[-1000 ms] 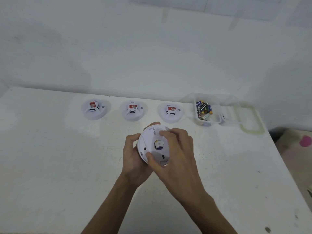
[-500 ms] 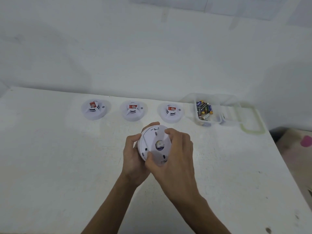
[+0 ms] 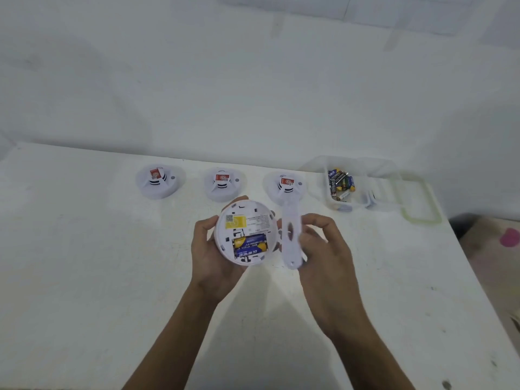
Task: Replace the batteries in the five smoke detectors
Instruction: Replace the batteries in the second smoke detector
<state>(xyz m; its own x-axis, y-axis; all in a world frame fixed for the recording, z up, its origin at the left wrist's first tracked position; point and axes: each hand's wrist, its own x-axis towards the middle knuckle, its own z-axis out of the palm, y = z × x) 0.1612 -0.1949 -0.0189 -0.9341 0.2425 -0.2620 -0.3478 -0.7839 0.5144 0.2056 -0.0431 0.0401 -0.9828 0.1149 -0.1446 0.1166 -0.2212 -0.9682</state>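
My left hand (image 3: 209, 260) cups the open smoke detector (image 3: 244, 220) from beneath, fingers curled round its rim, its inner face tipped up at me above the middle of the surface (image 3: 84, 277). I judge it a light, hollow plastic shell, stiff but smooth at the edge, so I'd keep my hold on the rim and off the thin clips. My right hand (image 3: 323, 249), just at its three o'clock, pinches the back plate (image 3: 291, 235) on edge between thumb and fingertips. The plate looks thin and a little bendy, best held by its border. Two blue-and-yellow batteries (image 3: 250, 244) lie side by side in the bay at the detector's six o'clock. They look slick and snug, so I expect a fingertip prying at one end will lift them. Farther out, a row of three detectors (image 3: 223, 184) runs from eleven to twelve o'clock, and at one o'clock a clear tub (image 3: 363, 170) holds loose batteries (image 3: 341, 181), its lid (image 3: 416, 198) beside it.
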